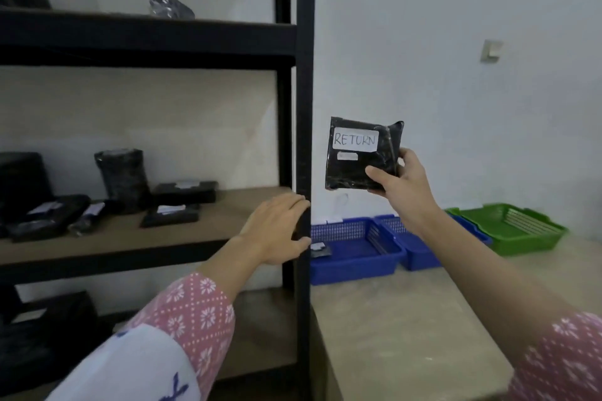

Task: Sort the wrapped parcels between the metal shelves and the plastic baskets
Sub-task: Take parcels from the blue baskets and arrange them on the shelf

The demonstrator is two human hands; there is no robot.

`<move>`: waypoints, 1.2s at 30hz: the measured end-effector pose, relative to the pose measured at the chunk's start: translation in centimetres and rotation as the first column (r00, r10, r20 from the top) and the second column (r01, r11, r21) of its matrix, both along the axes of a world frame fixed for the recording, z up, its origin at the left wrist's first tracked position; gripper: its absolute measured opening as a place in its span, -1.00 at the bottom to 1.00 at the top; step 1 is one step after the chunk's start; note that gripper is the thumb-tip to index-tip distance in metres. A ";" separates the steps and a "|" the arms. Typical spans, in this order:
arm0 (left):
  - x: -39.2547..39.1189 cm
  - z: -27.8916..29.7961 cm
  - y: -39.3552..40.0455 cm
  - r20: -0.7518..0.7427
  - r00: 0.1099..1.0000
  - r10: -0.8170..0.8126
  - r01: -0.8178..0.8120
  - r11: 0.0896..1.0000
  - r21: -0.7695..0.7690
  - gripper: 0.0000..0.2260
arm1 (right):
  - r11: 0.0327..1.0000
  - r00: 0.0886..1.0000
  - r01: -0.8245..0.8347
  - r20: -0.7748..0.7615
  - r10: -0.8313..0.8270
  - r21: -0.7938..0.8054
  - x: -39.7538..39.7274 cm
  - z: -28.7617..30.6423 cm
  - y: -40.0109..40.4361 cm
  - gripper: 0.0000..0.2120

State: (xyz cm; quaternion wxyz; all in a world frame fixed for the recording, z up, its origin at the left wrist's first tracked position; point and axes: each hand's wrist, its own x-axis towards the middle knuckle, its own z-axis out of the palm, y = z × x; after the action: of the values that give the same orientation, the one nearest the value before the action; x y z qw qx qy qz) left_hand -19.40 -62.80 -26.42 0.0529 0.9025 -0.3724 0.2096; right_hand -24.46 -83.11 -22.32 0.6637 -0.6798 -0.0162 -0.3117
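My right hand holds up a flat black wrapped parcel with a white label reading RETURN, thumb on its front, to the right of the shelf unit. My left hand grips the black metal upright of the shelves, fingers curled round it. Several black wrapped parcels lie on the middle shelf. Two blue plastic baskets and a green basket stand on the floor against the wall. A small black parcel lies in the left blue basket.
Another wrapped parcel sits on the top shelf, and more dark parcels fill the bottom shelf at left. A white wall rises behind the baskets. The beige floor stretches in front of them.
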 end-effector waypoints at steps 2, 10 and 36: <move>0.1 -1.9 -2.7 -0.042 0.999 -0.021 0.022 1.000 0.015 -0.41 | 1.000 0.999 0.012 -0.041 -0.011 0.022 0.3 -2.2 -2.5 -0.67; 7.1 -11.4 -12.7 -0.226 0.974 -0.015 0.022 0.999 0.032 -0.48 | 0.997 0.968 0.055 -0.241 -0.069 -0.063 7.9 -11.3 -10.9 -0.70; 28.8 -28.3 -19.2 -0.520 0.716 0.467 -0.633 0.748 -0.200 -0.25 | 0.918 0.632 -0.370 -0.763 0.134 -0.146 42.0 -34.2 -21.9 -0.34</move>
State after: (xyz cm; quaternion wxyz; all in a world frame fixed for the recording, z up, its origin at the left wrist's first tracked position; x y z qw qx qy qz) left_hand 9.36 -81.99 -54.73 0.2351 0.9692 -0.0139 0.0724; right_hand 17.53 -104.98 -56.55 0.5431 -0.8268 0.1130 0.0935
